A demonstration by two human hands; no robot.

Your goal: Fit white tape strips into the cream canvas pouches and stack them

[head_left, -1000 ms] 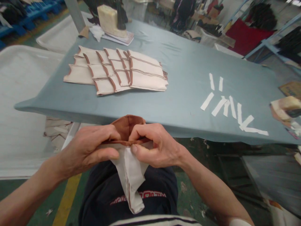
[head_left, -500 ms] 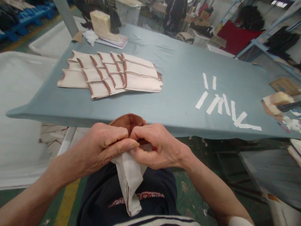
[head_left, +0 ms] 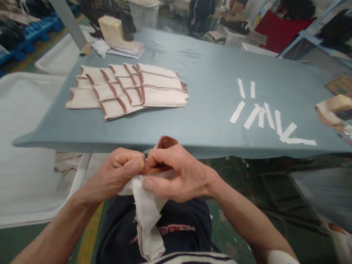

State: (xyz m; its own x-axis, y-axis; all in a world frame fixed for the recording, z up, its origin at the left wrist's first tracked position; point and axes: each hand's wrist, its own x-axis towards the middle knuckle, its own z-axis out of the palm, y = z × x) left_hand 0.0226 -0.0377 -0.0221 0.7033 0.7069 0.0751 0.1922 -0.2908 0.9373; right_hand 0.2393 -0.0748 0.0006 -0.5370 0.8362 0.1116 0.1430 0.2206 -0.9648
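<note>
Close to my body, in front of the table's near edge, both hands grip one sewn piece of white cloth (head_left: 148, 223) with brown material at its top. My left hand (head_left: 123, 170) is closed in a pinch on the piece's left side. My right hand (head_left: 176, 172) has its fingers curled over the brown part, thumb pressing on the white cloth. The brown part (head_left: 167, 142) sticks up behind my right fingers. Below my hands the white cloth hangs down over my lap. Exactly what lies between the fingertips is hidden.
On the blue-green table (head_left: 203, 117) lie overlapping rows of white cloth pieces (head_left: 162, 95) with brown edges. Several white strips (head_left: 253, 116) are scattered to the right. A yellowish foam block (head_left: 111, 31) stands at the back left. White tubs (head_left: 27, 146) stand left of the table.
My left hand has drawn a little to the left, away from my right thumb. The brown part has folded smaller behind my right hand. The view has shifted slightly.
</note>
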